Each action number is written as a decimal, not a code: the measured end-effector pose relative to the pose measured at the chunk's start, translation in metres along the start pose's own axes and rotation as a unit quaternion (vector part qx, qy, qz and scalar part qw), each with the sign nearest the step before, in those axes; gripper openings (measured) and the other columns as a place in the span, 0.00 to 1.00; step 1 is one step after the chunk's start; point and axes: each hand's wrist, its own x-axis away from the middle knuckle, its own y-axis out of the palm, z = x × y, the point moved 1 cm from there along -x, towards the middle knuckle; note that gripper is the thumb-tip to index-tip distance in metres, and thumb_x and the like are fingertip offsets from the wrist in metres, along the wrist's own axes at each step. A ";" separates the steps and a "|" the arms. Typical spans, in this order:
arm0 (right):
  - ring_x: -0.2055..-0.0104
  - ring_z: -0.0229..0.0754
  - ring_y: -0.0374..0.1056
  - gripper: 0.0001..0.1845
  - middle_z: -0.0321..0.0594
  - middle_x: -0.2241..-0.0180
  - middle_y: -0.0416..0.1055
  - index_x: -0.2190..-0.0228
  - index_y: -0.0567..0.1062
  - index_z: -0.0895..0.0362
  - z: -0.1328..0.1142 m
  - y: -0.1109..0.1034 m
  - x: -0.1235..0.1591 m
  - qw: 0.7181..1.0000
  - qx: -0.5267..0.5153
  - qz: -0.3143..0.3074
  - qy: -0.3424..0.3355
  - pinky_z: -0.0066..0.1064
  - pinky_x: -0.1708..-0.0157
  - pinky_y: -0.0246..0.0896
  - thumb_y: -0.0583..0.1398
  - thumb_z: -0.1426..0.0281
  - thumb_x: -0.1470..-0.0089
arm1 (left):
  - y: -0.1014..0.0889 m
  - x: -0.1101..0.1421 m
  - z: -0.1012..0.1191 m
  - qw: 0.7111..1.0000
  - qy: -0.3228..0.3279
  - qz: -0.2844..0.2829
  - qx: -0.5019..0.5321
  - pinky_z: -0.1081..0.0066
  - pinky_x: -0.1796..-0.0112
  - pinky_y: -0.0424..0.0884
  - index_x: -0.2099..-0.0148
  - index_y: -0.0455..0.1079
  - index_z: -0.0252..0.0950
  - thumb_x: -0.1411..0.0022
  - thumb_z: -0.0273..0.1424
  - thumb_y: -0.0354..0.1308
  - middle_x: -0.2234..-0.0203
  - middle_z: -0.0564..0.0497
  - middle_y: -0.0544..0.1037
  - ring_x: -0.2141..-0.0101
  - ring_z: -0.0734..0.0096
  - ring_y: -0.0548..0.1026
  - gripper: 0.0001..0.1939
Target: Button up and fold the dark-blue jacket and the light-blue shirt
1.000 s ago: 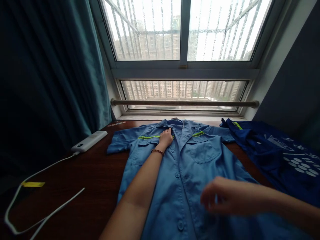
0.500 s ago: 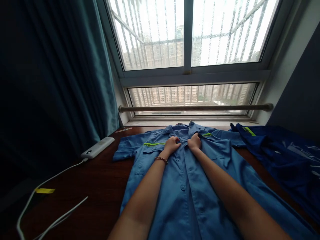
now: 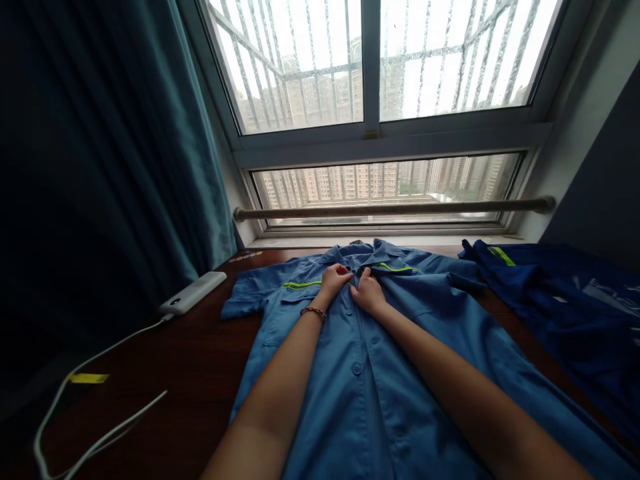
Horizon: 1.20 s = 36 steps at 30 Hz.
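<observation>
A blue short-sleeved work shirt (image 3: 320, 373) with yellow-green stripes lies face up, its collar toward the window. My left hand (image 3: 334, 281), with a beaded bracelet on the wrist, pinches the front edge just below the collar. Close beside it, my right hand (image 3: 369, 291) grips the opposite front edge. Both hands meet at the upper placket, and their fingers hide whatever lies between them. Lower down, a button (image 3: 357, 368) shows on the left-hand edge, and the two fronts lie apart there.
A darker blue garment (image 3: 560, 313) lies crumpled at the right. On the left are a white power bank (image 3: 193, 293) and a white cable (image 3: 113, 347) with a yellow tag (image 3: 89, 378). A rail (image 3: 395, 210) crosses the window behind, and a curtain (image 3: 200, 167) hangs at left.
My right hand has moved left with its shirt edge, up against my left hand. The gap between the two upper fronts has closed. The view has shifted slightly.
</observation>
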 end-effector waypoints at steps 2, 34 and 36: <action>0.51 0.54 0.58 0.33 0.59 0.57 0.65 0.51 0.56 0.71 0.005 -0.002 0.007 1.000 0.015 -0.016 -0.006 0.35 0.56 0.55 0.55 0.57 0.48 | 0.000 0.000 0.000 1.000 -0.001 -0.005 0.002 0.73 0.69 0.68 0.68 0.71 0.31 0.52 0.35 0.60 0.72 0.47 0.76 0.71 0.70 0.73 0.11; 0.62 0.45 0.65 0.08 0.44 0.69 0.70 0.70 0.75 0.61 0.038 -0.012 -0.019 0.993 -0.114 -0.013 -0.019 0.29 0.62 0.55 0.60 0.71 0.55 | -0.002 0.001 0.007 0.983 -0.071 -0.128 0.114 0.75 0.79 0.67 0.72 0.68 0.31 0.54 0.36 0.63 0.81 0.51 0.74 0.82 0.74 0.71 0.13; 0.63 0.47 0.65 0.08 0.45 0.71 0.71 0.74 0.76 0.62 0.041 -0.014 -0.022 0.987 -0.161 -0.012 -0.003 0.30 0.62 0.55 0.60 0.70 0.55 | -0.004 0.001 0.010 0.972 -0.095 -0.161 0.140 0.74 0.79 0.68 0.75 0.67 0.31 0.52 0.35 0.62 0.82 0.50 0.74 0.82 0.73 0.72 0.11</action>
